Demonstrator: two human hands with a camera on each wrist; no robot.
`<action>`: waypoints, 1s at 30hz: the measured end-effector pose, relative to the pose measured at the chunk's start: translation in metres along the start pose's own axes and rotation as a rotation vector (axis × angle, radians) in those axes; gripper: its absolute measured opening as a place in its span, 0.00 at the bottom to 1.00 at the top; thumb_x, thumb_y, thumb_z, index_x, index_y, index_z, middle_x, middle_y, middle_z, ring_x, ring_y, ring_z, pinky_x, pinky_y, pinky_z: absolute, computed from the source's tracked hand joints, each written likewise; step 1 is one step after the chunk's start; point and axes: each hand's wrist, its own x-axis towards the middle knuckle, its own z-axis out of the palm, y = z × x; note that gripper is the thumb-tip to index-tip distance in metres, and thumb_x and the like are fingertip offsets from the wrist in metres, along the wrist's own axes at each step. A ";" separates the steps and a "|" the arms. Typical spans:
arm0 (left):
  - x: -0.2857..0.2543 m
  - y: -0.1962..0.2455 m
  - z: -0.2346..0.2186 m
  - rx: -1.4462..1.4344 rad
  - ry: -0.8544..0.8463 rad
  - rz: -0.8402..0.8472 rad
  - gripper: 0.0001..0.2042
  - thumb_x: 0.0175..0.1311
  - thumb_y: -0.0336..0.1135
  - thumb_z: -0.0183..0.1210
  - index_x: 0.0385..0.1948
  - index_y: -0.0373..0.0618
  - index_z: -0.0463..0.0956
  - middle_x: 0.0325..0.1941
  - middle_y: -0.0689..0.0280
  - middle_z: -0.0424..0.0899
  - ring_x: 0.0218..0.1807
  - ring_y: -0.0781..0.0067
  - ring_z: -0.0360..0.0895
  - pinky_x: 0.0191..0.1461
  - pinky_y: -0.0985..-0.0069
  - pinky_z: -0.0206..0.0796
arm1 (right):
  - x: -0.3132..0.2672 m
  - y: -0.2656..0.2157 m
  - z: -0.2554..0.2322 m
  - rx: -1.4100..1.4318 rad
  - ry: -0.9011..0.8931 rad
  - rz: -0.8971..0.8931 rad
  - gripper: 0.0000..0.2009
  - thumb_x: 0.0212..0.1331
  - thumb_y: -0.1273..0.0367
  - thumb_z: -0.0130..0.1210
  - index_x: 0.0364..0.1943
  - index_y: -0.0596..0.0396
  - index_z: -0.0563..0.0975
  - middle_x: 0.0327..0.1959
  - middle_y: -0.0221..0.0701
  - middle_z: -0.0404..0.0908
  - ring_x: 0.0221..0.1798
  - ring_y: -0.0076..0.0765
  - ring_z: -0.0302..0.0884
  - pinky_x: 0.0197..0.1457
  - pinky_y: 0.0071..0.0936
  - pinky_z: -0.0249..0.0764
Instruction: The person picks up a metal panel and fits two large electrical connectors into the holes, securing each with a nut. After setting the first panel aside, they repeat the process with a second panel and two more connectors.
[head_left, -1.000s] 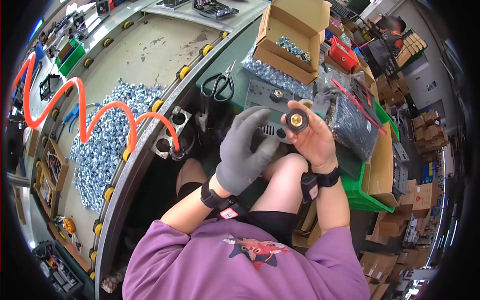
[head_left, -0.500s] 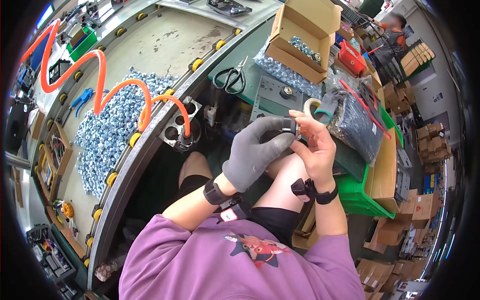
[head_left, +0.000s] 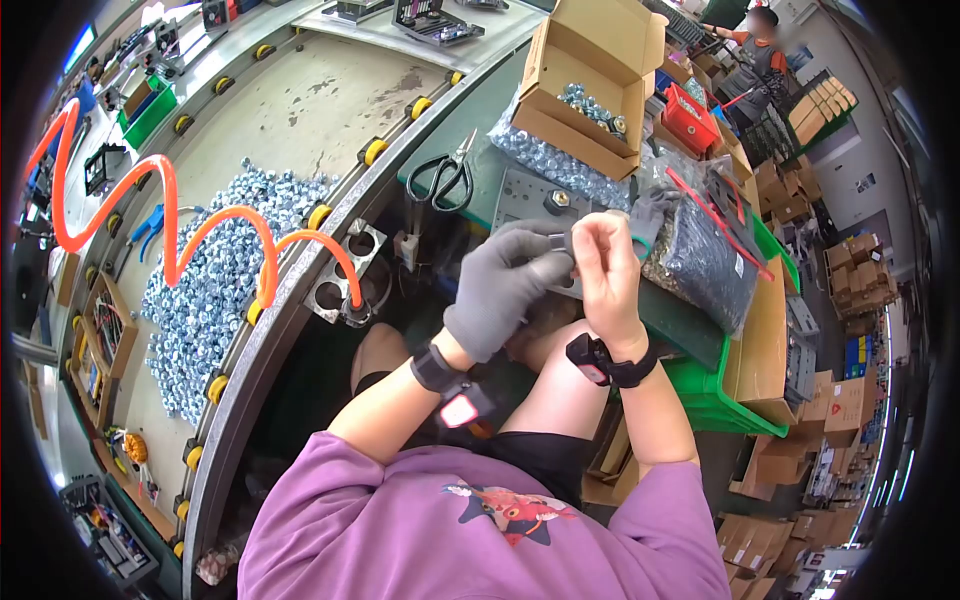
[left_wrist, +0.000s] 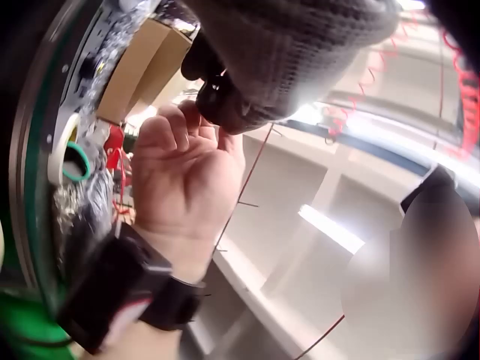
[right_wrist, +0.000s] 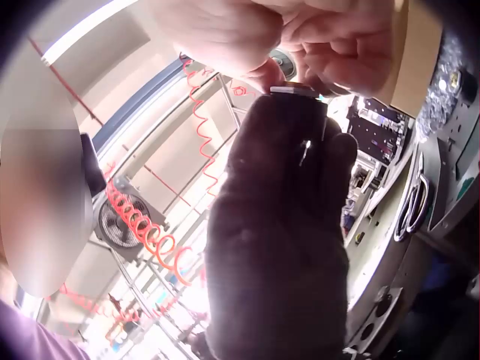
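Since the small part (head_left: 560, 243) probably needs steadying, I grip it in the curled left hand (head_left: 503, 292) and pinch its end with the right hand (head_left: 608, 268).

- The head camera looks forward and down over the purple shirt (head_left: 400, 530), with the left hand (head_left: 495, 295) and right hand (head_left: 611, 275) at a middle distance.
- The left wrist camera sits close under the left hand, facing up toward the ceiling (left_wrist: 289, 172).
- The right wrist camera also tilts upward, the right hand very near.
- All three views share both hands and the cardboard box (head_left: 570, 135).
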 end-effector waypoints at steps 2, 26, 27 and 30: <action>0.009 -0.007 -0.005 -0.617 -0.116 -0.288 0.14 0.67 0.33 0.53 0.48 0.30 0.73 0.49 0.58 0.80 0.43 0.69 0.81 0.46 0.77 0.76 | 0.007 0.003 -0.008 -0.285 -0.107 -0.367 0.12 0.62 0.71 0.57 0.47 0.57 0.72 0.37 0.35 0.76 0.35 0.31 0.75 0.39 0.26 0.72; 0.054 -0.057 -0.015 -0.787 -0.232 -0.159 0.08 0.69 0.25 0.49 0.46 0.34 0.71 0.46 0.64 0.77 0.47 0.79 0.74 0.52 0.82 0.70 | 0.029 0.035 -0.014 0.170 -0.095 0.258 0.13 0.58 0.71 0.63 0.46 0.57 0.77 0.41 0.26 0.81 0.41 0.20 0.77 0.46 0.19 0.74; 0.055 -0.058 -0.014 -0.507 -0.187 -0.071 0.08 0.66 0.22 0.52 0.45 0.35 0.72 0.45 0.66 0.77 0.47 0.80 0.74 0.51 0.82 0.69 | 0.029 0.040 -0.012 0.143 -0.056 0.249 0.12 0.59 0.72 0.62 0.46 0.58 0.78 0.40 0.28 0.82 0.40 0.21 0.78 0.47 0.20 0.74; 0.063 -0.061 -0.017 -0.382 -0.091 -0.045 0.10 0.62 0.19 0.55 0.45 0.37 0.74 0.43 0.68 0.78 0.46 0.81 0.74 0.50 0.82 0.67 | 0.038 0.045 -0.012 -0.029 -0.021 0.192 0.15 0.58 0.69 0.64 0.46 0.59 0.76 0.38 0.29 0.83 0.36 0.22 0.78 0.43 0.20 0.74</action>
